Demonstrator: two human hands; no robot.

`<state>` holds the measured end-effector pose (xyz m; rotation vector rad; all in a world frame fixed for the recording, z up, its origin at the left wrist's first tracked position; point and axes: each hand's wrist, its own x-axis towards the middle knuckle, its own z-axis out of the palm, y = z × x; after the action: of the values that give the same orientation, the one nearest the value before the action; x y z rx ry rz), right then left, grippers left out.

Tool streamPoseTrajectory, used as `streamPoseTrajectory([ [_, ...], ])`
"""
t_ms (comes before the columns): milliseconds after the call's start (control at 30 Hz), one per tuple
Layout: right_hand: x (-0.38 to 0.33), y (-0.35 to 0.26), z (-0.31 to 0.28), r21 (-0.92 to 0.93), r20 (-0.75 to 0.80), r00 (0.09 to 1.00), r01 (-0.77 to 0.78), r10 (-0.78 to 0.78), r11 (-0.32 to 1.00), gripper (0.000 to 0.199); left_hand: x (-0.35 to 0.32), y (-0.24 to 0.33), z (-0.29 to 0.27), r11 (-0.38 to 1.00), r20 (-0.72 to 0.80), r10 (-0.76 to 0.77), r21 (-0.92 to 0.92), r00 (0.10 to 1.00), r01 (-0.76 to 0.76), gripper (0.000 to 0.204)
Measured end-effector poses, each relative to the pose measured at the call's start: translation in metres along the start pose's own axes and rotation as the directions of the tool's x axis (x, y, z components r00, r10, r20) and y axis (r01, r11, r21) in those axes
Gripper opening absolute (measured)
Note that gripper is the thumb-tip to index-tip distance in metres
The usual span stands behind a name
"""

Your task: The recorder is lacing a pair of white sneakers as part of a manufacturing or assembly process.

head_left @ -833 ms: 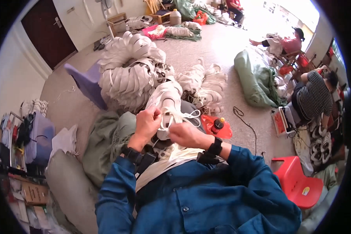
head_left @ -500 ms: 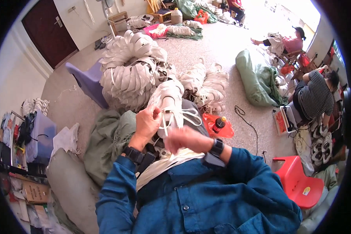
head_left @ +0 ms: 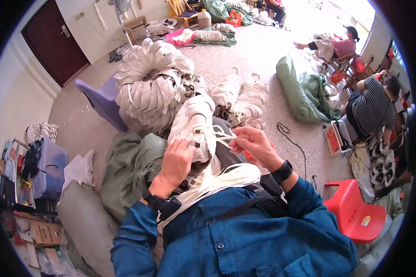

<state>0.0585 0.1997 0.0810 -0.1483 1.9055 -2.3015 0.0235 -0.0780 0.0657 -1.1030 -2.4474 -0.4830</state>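
A white shoe upper (head_left: 199,138) lies across my lap, at the near end of a nested row of similar uppers. My left hand (head_left: 176,161) grips its left edge beside the lace holes, fingers bent over the material. To the right of the upper, my right hand (head_left: 255,145) pinches a white shoelace (head_left: 223,136) that runs from the eyelets, pulled out sideways. A loose bundle of cream-white laces (head_left: 226,179) rests on my lap just below. The tips of my left fingers are partly hidden.
A big coil of nested uppers (head_left: 152,87) is piled ahead, beside a purple chair (head_left: 99,99). More rows of uppers (head_left: 245,99) lie to its right. A red chair (head_left: 356,212), a green sack (head_left: 300,92) and a seated co-worker in stripes (head_left: 373,104) are on the right.
My right hand has moved from over the upper out to the right, drawing the lace with it. My left hand has shifted slightly down onto the upper's edge.
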Motion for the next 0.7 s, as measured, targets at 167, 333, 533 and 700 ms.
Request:
streamPoseTrajectory([
  [167, 0.008, 0.005, 0.024, -0.096, 0.033, 0.999, 0.002, 0.001, 0.995, 0.013, -0.008, 0.027, -0.007, 0.980, -0.021, -0.133, -0.154, 0.991, 0.128, 0.009],
  [333, 0.023, 0.024, 0.077, -0.117, 0.193, 0.969, 0.178, -0.154, 0.977, 0.011, -0.003, 0.052, -0.042, 0.923, -0.106, -0.245, -0.331, 0.964, 0.198, 0.012],
  [533, 0.023, 0.016, 0.079, -0.180, 0.169, 0.968, 0.215, -0.185, 0.960, 0.008, -0.013, 0.056, -0.071, 0.853, -0.124, -0.406, -0.407, 0.906, 0.326, 0.011],
  [700, 0.022, 0.018, 0.072, -0.394, 0.173, 0.955, 0.290, -0.239, 0.872, 0.008, -0.023, 0.052, -0.083, 0.845, -0.157, -0.426, -0.421, 0.891, 0.330, 0.013],
])
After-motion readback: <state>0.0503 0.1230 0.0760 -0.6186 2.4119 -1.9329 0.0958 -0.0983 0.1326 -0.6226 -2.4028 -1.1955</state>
